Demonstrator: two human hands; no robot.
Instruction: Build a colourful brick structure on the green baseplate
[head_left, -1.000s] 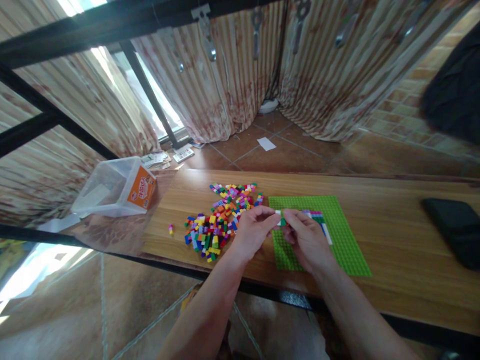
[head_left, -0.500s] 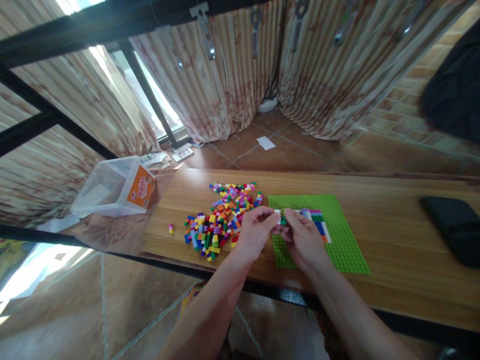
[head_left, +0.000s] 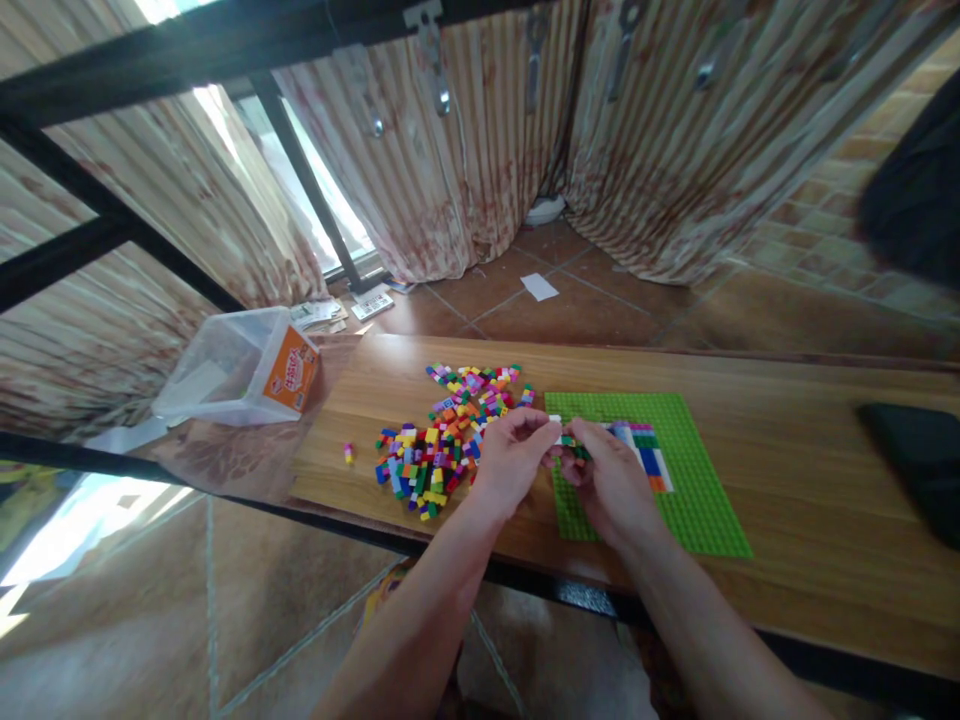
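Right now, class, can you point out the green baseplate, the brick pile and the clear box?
Green baseplate [head_left: 697, 490]: head view, bare right side.
Brick pile [head_left: 451, 426]: head view, its middle.
Clear box [head_left: 292, 372]: head view, orange-labelled end wall.

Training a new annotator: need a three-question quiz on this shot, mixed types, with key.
1. True or false: the brick pile lies to the left of the green plate.
2. Pick one. The label on the tub is: A blue, B orange, C green.
3. What do the left hand and right hand hold between them?

Key: 1 true; 2 B; 3 small bricks, white and green showing.
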